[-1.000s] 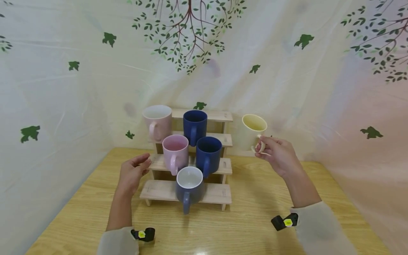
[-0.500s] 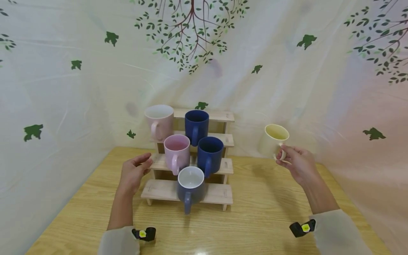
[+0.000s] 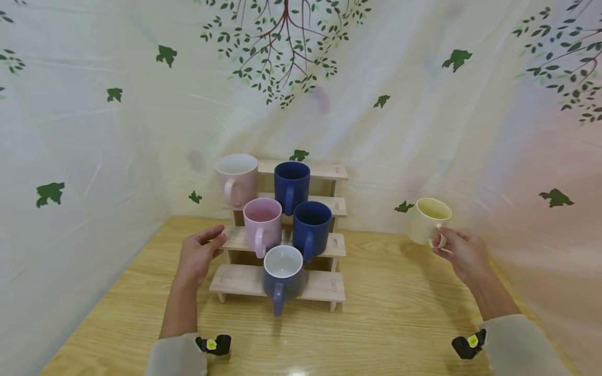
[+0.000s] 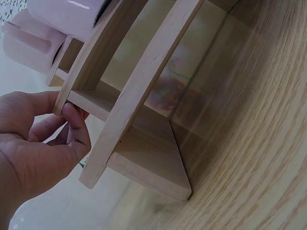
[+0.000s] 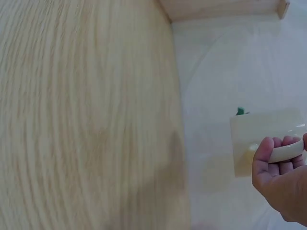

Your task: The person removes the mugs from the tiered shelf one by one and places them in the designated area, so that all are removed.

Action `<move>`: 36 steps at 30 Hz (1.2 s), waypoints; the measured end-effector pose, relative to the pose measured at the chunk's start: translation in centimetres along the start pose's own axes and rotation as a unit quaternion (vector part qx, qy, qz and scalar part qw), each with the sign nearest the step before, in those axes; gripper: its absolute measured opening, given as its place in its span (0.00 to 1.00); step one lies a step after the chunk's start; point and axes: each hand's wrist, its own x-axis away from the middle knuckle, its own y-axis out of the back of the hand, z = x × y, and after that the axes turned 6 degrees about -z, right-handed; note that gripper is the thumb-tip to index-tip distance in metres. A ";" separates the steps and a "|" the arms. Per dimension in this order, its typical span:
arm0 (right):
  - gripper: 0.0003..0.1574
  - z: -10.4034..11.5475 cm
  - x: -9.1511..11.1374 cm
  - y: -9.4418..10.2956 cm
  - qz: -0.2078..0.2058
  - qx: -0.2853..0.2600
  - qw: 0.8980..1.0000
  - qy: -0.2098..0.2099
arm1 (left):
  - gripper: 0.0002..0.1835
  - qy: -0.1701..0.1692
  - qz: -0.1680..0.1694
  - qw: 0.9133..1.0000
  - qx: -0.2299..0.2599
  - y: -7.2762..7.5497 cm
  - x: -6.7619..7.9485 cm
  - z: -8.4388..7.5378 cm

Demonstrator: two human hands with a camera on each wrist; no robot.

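Yellow mug (image 3: 420, 226), at right of the frame: with your right hand (image 3: 465, 257) pinching its handle (image 5: 287, 152) and your left hand (image 3: 197, 256) pinching the wooden rack (image 3: 235, 279), grip firmly, lest the mug tip.

No text is legible; a yellow label (image 3: 211, 344) on the black device (image 3: 223, 345) at the left cuff (image 3: 176, 356), toward seven o'clock in the head view, bears marks too small to read; so does another yellow label (image 3: 472, 341) by the right cuff (image 3: 519, 347), toward four o'clock.
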 end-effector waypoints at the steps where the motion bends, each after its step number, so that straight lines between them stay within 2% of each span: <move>1: 0.21 -0.2 -0.1 0.4 -0.005 -0.004 1.000 0.000 | 0.25 -0.001 0.000 1.000 0.000 0.0 0.0 0.0; 14: 0.21 -2.0 -1.2 4.1 -0.039 -0.010 0.999 -0.007 | 0.24 -0.007 -0.001 1.000 -0.001 0.1 0.0 -0.1; 25: 0.20 -3.3 -1.9 5.5 -0.049 0.007 0.999 -0.017 | 0.24 -0.007 -0.005 1.000 0.005 0.2 0.2 0.1; 30: 0.18 -4.2 -2.1 6.3 -0.034 0.000 0.999 -0.008 | 0.24 -0.007 -0.005 1.000 0.010 0.1 0.2 0.0; 36: 0.18 -5.5 -2.4 7.6 0.012 -0.020 0.999 0.023 | 0.24 -0.009 -0.002 1.000 0.011 -0.1 0.1 0.0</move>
